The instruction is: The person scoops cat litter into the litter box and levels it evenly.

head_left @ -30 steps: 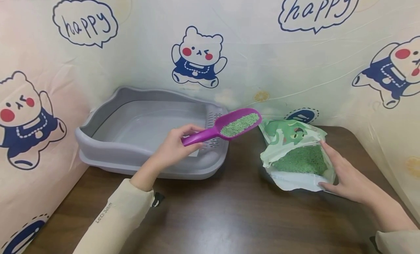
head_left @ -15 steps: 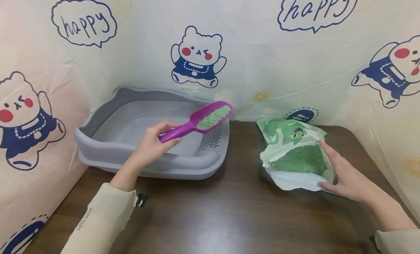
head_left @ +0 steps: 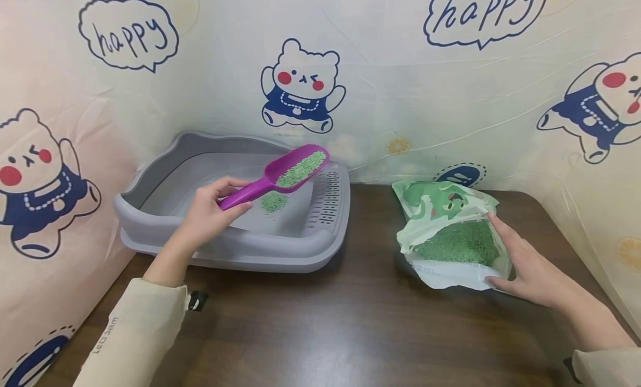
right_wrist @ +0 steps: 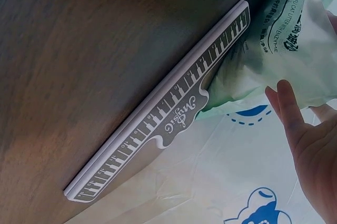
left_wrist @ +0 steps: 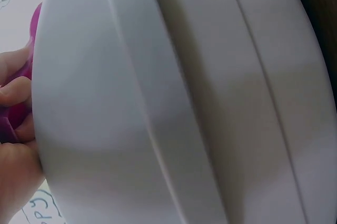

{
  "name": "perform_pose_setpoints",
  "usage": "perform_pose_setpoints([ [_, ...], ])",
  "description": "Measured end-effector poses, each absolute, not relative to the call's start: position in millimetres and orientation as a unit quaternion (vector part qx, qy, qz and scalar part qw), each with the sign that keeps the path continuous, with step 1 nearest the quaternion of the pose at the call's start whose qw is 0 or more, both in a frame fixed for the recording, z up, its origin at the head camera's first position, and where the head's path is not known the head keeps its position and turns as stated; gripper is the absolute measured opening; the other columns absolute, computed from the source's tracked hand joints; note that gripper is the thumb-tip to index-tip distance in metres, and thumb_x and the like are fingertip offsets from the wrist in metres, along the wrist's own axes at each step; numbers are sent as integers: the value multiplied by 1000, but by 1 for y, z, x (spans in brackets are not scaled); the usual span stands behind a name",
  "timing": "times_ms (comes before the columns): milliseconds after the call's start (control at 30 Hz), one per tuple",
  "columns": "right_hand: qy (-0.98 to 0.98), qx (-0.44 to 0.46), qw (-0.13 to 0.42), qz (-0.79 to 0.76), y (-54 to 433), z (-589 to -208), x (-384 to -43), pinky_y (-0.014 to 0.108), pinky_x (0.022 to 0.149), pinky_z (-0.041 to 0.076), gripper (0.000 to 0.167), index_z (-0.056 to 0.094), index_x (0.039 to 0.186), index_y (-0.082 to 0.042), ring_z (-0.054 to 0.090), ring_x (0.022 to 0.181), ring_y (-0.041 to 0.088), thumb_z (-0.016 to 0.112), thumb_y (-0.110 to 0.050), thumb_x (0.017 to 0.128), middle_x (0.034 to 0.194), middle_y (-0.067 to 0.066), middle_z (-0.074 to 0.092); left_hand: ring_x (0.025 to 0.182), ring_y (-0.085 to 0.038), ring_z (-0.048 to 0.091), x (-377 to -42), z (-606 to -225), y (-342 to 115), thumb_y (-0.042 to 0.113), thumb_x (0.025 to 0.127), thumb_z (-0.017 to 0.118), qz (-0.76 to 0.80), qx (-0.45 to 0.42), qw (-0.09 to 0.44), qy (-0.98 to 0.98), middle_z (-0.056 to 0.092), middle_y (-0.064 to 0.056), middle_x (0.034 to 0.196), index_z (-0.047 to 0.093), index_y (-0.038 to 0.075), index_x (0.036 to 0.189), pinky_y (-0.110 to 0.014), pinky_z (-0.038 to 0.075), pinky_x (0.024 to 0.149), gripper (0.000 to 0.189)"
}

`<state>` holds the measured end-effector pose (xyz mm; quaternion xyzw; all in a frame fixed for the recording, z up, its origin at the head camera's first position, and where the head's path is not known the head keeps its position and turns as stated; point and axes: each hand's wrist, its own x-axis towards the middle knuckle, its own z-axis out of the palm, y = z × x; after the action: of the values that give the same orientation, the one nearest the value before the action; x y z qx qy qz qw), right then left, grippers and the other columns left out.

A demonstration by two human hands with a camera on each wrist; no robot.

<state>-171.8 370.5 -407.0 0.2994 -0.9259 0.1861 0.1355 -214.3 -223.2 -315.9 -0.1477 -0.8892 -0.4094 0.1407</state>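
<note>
My left hand [head_left: 207,212] grips the handle of a purple scoop [head_left: 269,174] carrying green pellet litter [head_left: 300,169]. The scoop is above the grey litter box [head_left: 285,259], whose floor bears a small heap of green litter [head_left: 274,201]. In the left wrist view the box's outer wall [left_wrist: 126,97] hides most of the scoop [left_wrist: 36,21]. My right hand [head_left: 533,270] rests against the right side of an opened cat litter bag [head_left: 450,277], fingers nearly straight. In the right wrist view, the fingertips of that hand [right_wrist: 316,145] touch the bag [right_wrist: 263,71].
A brown wooden table [head_left: 340,326] bears the box and the bag. Beside the bag lies a piano-key patterned ruler [right_wrist: 163,108] marked "Music". A printed curtain [head_left: 375,87] stands close behind. Slots [head_left: 325,201] line the box's right end.
My left hand has moved left with the scoop, from beyond the box's right end to over its inside. A little green litter now lies on the box floor. The right hand has stayed put.
</note>
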Motion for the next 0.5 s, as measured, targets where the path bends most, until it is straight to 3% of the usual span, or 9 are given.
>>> perform_pose_setpoints([
  [500,-927,294,137,188,371,-408,-172,1,108,3,128,8,160,-8,10,147,-4,92,-13,62,163,20,20,75,-16,57,-217,-299,-254,14,86,77,-352,-108,146,-918,72,-22,104,67,10,123,-24,45,60,39],
])
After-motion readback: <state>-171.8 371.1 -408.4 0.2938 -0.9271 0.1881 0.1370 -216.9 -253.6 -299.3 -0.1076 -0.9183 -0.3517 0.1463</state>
